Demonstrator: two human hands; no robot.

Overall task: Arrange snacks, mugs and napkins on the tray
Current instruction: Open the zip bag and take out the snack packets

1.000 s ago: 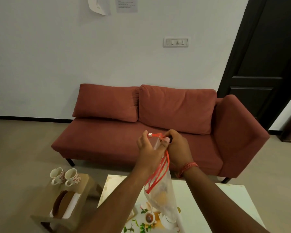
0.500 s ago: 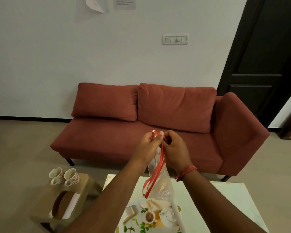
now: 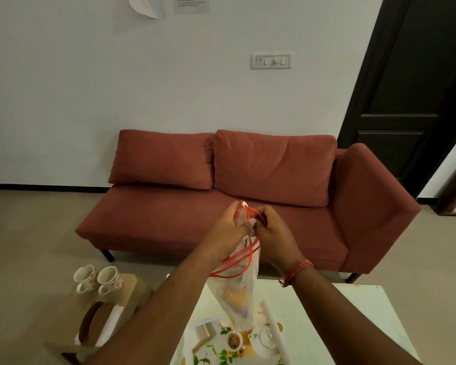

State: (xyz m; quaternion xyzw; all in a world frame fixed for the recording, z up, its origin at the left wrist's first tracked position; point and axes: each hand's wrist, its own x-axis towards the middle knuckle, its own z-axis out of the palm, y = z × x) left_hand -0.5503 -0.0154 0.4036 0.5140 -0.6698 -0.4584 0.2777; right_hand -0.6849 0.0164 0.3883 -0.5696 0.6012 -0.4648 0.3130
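We see a clear snack bag (image 3: 238, 291) with red bands hanging upright above the tray (image 3: 237, 341), orange food inside. The tray, printed with teapot and leaves, lies on the white worktop (image 3: 363, 320). Two floral mugs (image 3: 98, 279) stand side by side, touching, on a stool to the left, with white napkins (image 3: 108, 327) in a holder just nearer.

We see both hands (image 3: 250, 227) bunched on the hanging bag (image 3: 237, 293), which blocks the tray (image 3: 216, 346) below. Desk (image 3: 361, 312) right of it lies bare. Two mugs (image 3: 98, 279) crowd the side stool (image 3: 132, 288) at left.
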